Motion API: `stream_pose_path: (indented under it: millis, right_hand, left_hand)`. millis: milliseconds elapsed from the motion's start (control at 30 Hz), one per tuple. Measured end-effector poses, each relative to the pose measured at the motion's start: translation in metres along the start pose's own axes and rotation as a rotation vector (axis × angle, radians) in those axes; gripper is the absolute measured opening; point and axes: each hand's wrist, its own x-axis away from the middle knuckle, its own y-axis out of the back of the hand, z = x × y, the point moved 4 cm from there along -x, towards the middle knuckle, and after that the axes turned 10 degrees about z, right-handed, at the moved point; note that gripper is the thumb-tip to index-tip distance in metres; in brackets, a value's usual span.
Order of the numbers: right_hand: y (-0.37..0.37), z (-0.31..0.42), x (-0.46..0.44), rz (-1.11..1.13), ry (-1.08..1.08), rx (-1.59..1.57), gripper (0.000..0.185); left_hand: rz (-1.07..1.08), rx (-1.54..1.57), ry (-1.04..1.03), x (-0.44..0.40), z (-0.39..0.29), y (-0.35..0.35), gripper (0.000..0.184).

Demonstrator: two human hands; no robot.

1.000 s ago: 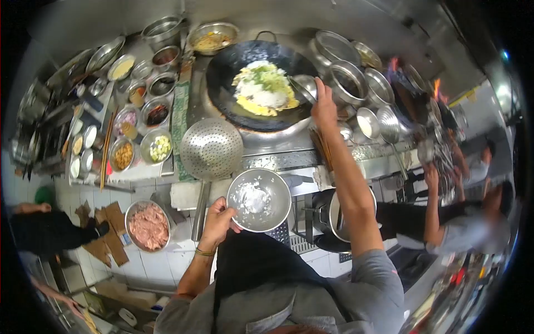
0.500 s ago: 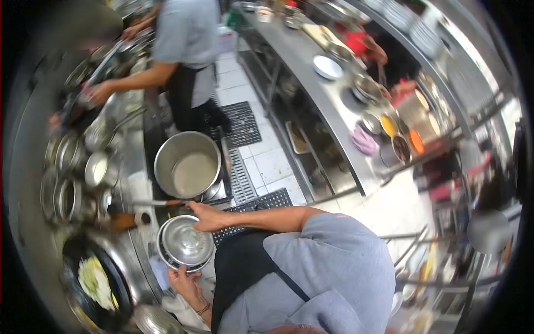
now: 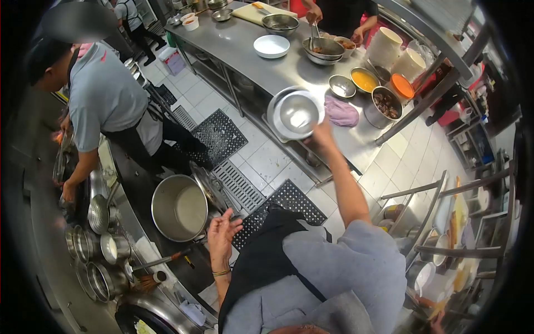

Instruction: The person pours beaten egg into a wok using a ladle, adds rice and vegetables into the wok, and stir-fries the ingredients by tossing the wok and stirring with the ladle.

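Stretched forward, my right hand [image 3: 321,137] grips the rim of a metal bowl [image 3: 298,114] with white residue inside. The bowl is at the near edge of the steel worktable [image 3: 245,55], and another metal rim shows behind it. My left hand [image 3: 223,228] is raised with its fingers apart and nothing in it. Just left of that hand stands a deep metal pot [image 3: 179,208] with some pale contents. At the lower left, the dark wok [image 3: 128,318] is partly in view with food [image 3: 146,327] in it.
A co-worker [image 3: 105,94] stands at the stove on the left. Across the worktable another person's hands hold utensils over a bowl [image 3: 324,49]. A purple cloth [image 3: 341,111], a white plate [image 3: 271,46] and an orange lid [image 3: 401,85] lie there. Perforated mats [image 3: 283,207] cover part of the floor.
The view has turned from the wok toward the worktable. My right hand let go of the ladle and took the bowl over to the table. My left hand has released the bowl.
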Motion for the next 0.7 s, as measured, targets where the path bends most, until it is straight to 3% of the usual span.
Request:
stream_pose_path:
  millis: [33, 133, 200, 233, 333, 367, 433, 500, 600, 700]
  right_hand:
    - [0.036, 0.009, -0.031, 0.018, 0.139, 0.038, 0.050]
    - [0.151, -0.028, -0.145, -0.438, 0.120, 0.064, 0.044]
    - [0.153, 0.012, -0.138, -0.470, 0.012, -0.188, 0.044]
    - [0.163, 0.004, -0.151, -0.409, -0.032, -0.279, 0.063]
    - [0.147, -0.011, -0.143, -0.453, -0.099, -0.302, 0.082]
    - [0.131, -0.018, -0.131, -0.472, -0.084, -0.216, 0.094]
    - [0.124, -0.084, -0.146, -0.569, 0.378, 0.579, 0.084]
    - [0.072, -0.011, -0.074, -0.506, 0.130, 0.923, 0.075]
    - [0.086, -0.023, -0.062, -0.628, 0.030, 1.401, 0.069]
    - [0.085, -0.068, -0.089, -0.486, 0.075, 1.431, 0.064]
  left_hand:
    - [0.001, 0.003, 0.039, -0.003, 0.008, 0.003, 0.008]
    - [-0.074, -0.010, 0.111, -0.004, 0.030, 0.022, 0.008]
    - [-0.162, -0.053, 0.155, -0.001, 0.042, 0.046, 0.008]
    - [-0.213, -0.032, 0.151, 0.002, 0.052, 0.062, 0.010]
    - [-0.365, -0.016, 0.171, 0.013, 0.065, 0.086, 0.014]
    - [-0.402, 0.062, 0.134, 0.017, 0.065, 0.087, 0.012]
    - [-0.474, 0.062, 0.126, 0.021, 0.068, 0.094, 0.012]
    - [-0.565, 0.069, 0.129, 0.040, 0.074, 0.100, 0.011]
    - [-0.641, 0.068, 0.126, 0.064, 0.086, 0.108, 0.010]
    - [-0.688, 0.051, 0.135, 0.083, 0.109, 0.109, 0.009]
